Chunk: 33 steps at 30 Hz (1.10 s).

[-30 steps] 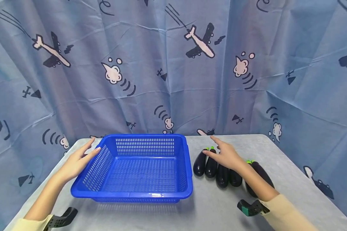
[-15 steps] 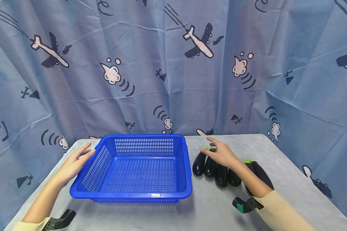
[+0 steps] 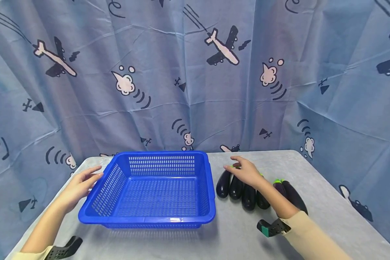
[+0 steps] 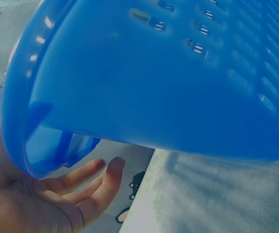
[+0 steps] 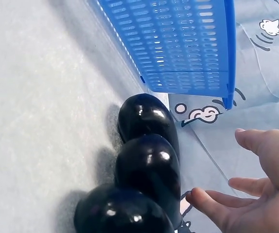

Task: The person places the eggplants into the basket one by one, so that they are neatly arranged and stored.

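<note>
Grey counter (image 3: 234, 231), airplane-print curtain (image 3: 195, 90) behind. Blue basket (image 3: 156, 187) noted as landmark. Eggplants (image 3: 235, 186) lined up just right of it; right hand (image 3: 247, 172) hovering above, fingers spread, holding nothing. Left hand (image 3: 79, 186) relaxed at basket's left wall. Likely firm, glossy, slippery; best gripped mid-body.

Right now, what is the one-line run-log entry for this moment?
left hand: open, beside blue basket | right hand: open, over eggplants | basket: empty | table

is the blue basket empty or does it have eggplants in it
Empty: the blue basket shows bare mesh; the eggplants lie outside on the table.
</note>
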{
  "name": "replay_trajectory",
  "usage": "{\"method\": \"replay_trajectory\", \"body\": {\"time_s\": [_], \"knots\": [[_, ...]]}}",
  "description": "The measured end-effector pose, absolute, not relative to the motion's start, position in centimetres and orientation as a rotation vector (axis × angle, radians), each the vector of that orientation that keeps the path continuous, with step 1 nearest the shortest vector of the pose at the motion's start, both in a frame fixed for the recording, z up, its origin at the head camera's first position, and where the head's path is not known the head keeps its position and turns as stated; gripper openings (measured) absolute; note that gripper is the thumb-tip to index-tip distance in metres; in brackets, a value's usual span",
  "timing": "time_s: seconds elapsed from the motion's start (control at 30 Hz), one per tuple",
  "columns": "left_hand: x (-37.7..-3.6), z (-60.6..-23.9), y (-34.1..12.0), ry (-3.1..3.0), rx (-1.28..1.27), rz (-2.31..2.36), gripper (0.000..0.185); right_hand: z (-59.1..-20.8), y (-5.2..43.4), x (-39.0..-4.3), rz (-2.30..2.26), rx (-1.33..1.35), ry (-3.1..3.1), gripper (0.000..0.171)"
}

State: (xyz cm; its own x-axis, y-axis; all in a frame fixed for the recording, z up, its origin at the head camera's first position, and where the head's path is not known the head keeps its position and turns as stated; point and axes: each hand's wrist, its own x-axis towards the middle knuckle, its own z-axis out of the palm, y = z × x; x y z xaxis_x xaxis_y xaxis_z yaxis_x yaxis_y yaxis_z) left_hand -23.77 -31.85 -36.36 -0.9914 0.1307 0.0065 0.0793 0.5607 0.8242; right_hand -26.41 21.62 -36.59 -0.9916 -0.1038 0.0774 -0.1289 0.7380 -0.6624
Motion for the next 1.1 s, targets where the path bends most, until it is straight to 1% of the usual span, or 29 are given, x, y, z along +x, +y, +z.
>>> {"method": "replay_trajectory", "body": {"time_s": [0.23, 0.33, 0.7, 0.97, 1.0, 1.1], "knots": [[-24.0, -36.4, -32.3, 2.656, 0.17, 1.473, 0.062, -36.5, 21.0, -26.5, 1.304, 0.125, -2.882, 0.071], [-24.0, -36.4, -32.3, 2.638, 0.147, 1.49, 0.063, -36.5, 20.8, -26.6, 1.317, 0.11, -2.885, 0.072], [-24.4, -36.8, -32.5, 2.511, 0.122, 1.666, 0.063, -37.0, 20.1, -27.2, 1.238, 0.085, -2.932, 0.065], [-24.8, -37.1, -33.6, 2.425, 0.16, 1.679, 0.062, -36.8, 19.1, -27.8, 1.247, -0.002, -2.993, 0.064], [-24.9, -37.1, -33.7, 2.408, 0.158, 1.687, 0.06, -36.8, 19.0, -27.8, 1.254, -0.012, -2.997, 0.064], [-25.0, -37.2, -34.1, 2.342, 0.166, 1.734, 0.048, -36.7, 18.7, -27.9, 1.286, -0.026, -2.997, 0.063]]}}
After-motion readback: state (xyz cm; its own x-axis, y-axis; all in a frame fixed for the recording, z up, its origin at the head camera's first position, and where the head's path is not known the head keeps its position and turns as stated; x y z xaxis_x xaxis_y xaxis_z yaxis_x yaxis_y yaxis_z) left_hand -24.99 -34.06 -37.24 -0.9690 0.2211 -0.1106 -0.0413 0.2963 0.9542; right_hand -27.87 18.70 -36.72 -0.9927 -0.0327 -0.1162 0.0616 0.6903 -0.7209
